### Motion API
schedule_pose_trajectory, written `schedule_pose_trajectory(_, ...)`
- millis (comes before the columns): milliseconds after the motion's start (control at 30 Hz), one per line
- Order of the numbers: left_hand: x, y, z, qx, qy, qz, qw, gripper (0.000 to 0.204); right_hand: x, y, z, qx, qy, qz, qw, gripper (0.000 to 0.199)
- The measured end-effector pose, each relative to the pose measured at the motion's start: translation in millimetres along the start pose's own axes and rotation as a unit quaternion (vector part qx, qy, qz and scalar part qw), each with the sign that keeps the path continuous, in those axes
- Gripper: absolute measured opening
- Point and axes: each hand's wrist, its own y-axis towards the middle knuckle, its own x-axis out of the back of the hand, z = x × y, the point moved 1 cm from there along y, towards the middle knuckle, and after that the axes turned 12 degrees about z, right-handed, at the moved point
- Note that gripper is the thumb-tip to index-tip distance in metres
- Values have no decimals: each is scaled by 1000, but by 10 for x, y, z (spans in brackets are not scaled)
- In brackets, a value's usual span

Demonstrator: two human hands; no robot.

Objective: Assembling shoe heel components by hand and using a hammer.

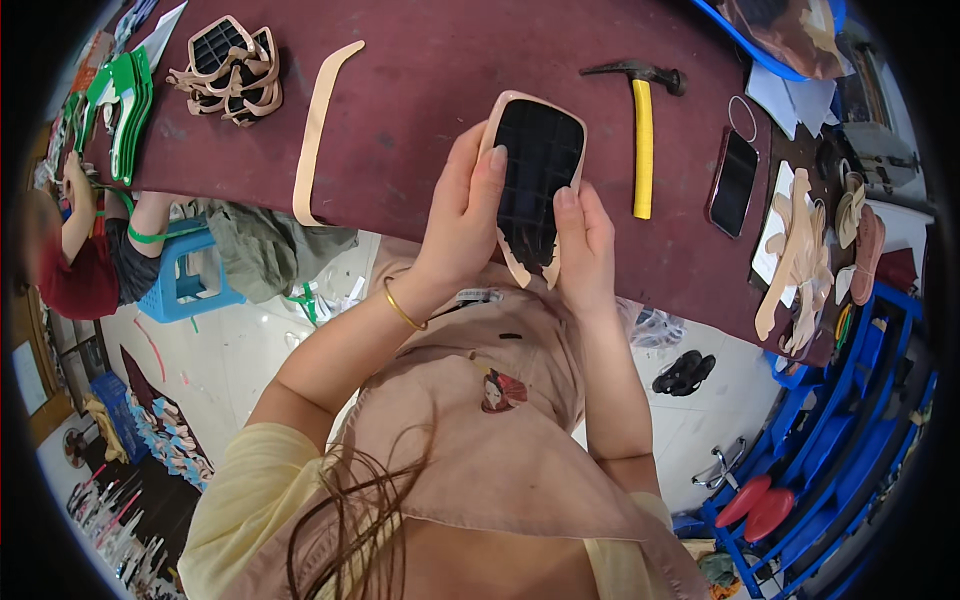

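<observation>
In front of me, over the table's near edge, I hold a black shoe-sole piece [540, 150] with a grid pattern and a beige strip around its rim. The strip's two loose ends hang from its lower, ragged end. My left hand [462, 205] grips its left side, thumb on the black face. On the lower right side my right hand [588, 245] is closed, thumb also on top. To the left lies a curved beige strip [316, 135]. Farther left is a pile of similar edged pieces [232, 75]. A hammer [642, 150] with a yellow handle rests to the right.
A phone [735, 182] and several beige strap pieces [800, 265] lie on the right of the dark red table [430, 60]. Green cut pieces [130, 110] are at the far left, near another person's arm [78, 200]. A blue rack [800, 450] stands lower right.
</observation>
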Motion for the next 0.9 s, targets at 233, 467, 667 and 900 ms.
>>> schedule_pose_trajectory(233,138,93,53,72,-99,35,992,36,209,-50,-9,-48,-149,15,988,32)
schedule_pose_trajectory(467,187,70,336,90,-1,34,995,34,121,241,-236,100,-360,-93,923,23)
schedule_pose_trajectory(667,184,111,265,113,-2,64,992,33,255,261,-64,-34,-121,-29,992,20)
schedule_pose_trajectory(900,242,136,330,109,63,72,989,30,190,315,-44,-3,-412,-50,910,22)
